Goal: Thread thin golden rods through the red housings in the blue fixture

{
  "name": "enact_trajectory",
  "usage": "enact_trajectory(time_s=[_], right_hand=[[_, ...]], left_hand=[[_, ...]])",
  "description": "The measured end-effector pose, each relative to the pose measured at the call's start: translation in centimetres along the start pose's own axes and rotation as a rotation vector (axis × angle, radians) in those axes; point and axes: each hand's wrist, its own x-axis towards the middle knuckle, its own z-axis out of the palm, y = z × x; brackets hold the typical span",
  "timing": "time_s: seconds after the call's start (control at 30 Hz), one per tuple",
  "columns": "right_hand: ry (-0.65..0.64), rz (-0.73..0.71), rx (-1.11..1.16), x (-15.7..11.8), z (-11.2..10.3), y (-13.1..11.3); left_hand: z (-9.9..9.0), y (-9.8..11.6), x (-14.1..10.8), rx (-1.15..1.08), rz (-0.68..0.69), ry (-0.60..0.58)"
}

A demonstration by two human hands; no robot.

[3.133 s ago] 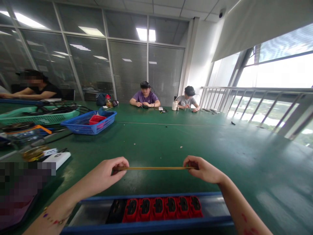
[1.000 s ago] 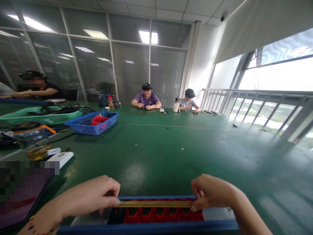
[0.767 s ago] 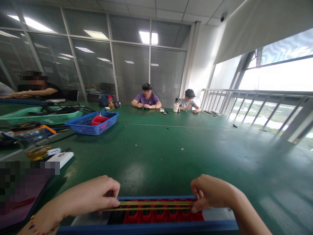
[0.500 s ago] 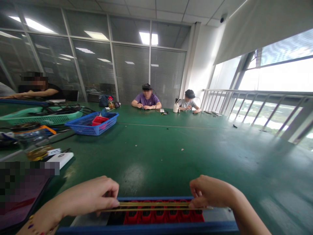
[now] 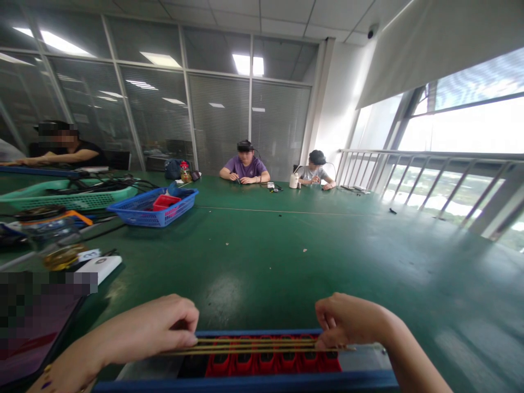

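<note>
Several thin yellowish sticks (image 5: 257, 345) stretch level between my hands, above a row of red bins (image 5: 266, 364). My left hand (image 5: 164, 325) pinches their left ends between thumb and fingers. At the right ends, my right hand (image 5: 347, 322) has its thumb and fingers closed on them, and short tips stick out past it. Beneath lies a blue-edged tray (image 5: 245, 383) that holds the red bins, with grey surfaces at both sides.
A blue basket (image 5: 159, 210) with a red box stands at the left, beside a green basket (image 5: 94, 199) of cables. A dark screen (image 5: 36, 333) and a white device (image 5: 104, 267) lie near my left arm. Three people sit farther off.
The sticks look slightly more spread apart between my hands. My right hand has shifted very slightly left; both hands keep their hold.
</note>
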Motion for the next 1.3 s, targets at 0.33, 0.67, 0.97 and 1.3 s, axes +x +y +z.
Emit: enact_trajectory(time_s=[0.33, 0.67, 0.97, 1.3], right_hand=[[0.040, -0.019, 0.004, -0.7, -0.8, 0.2], [0.243, -0.002, 0.008, 0.3, -0.4, 1.4], [0.138, -0.102, -0.011, -2.4, -1.3, -2.3], [0.089, -0.099, -0.092, -0.8, -0.1, -3.8]], left_hand=[[-0.6, 0.0, 1.0, -0.050, 0.020, 0.103], [1.6, -2.2, 4.6, 0.026, 0.014, 0.321], [4.4, -3.9, 6.6, 0.077, -0.063, 0.302], [5.7, -4.4, 6.8, 0.049, -0.043, 0.296]])
